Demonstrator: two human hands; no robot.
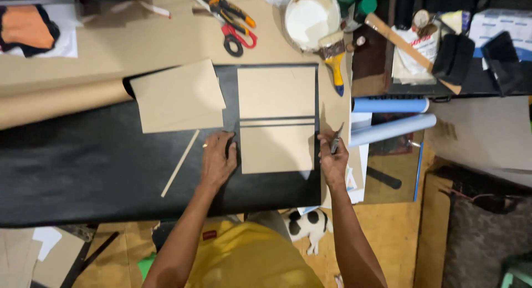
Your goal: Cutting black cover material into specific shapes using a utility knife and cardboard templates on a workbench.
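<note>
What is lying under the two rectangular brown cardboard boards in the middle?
Under the two rectangular brown cardboard boards lies a large black sheet; it shows around them and in the narrow gap between. Whether anything else lies beneath is covered.

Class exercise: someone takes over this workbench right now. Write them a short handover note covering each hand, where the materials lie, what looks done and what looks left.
Left hand: flat on the black sheet, fingertips at the left edge of the lower tan cardboard panel.
Right hand: at that panel's right edge, gripping a slim grey knife-like tool.
Upper tan cardboard panel lies above, a thin tan strip between them.
Done: panels and strip laid in line.
Left: black sheet untrimmed; loose tan board and thin wooden stick lie unused to the left.
</note>
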